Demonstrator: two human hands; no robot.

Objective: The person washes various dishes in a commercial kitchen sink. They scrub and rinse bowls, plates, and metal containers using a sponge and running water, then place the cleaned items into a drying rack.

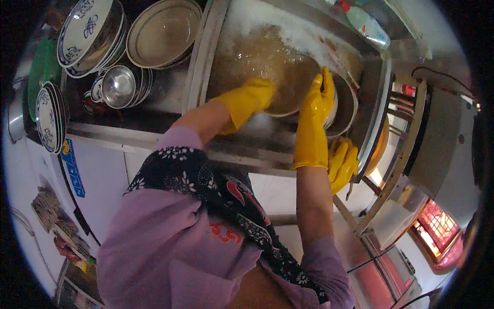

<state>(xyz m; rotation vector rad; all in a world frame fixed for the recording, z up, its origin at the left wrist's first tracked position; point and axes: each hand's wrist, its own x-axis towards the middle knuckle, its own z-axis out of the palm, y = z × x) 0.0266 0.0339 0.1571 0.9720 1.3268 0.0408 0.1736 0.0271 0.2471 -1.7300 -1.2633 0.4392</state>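
Both hands wear yellow rubber gloves. My right hand (318, 98) grips the right rim of a large round bowl (285, 114) that sits in cloudy brown water in a metal sink (198, 73). Blurred at the bowl's left side, my left hand (252, 98) has its fingers low at the water; whether they hold anything cannot be told. Right of my right hand, another round vessel (353, 112) shows its rim, partly under the bowl. White foam (301, 33) floats along the far side of the water. A spare yellow glove (342, 164) hangs over the sink's near right edge.
Left of the sink stand stacked patterned bowls (83, 33), wide bowls (164, 34), small metal bowls (119, 87) and tilted patterned plates (47, 117). A plastic bottle with a red cap (366, 25) lies at the far right ledge. A metal rack (401, 162) stands to the right.
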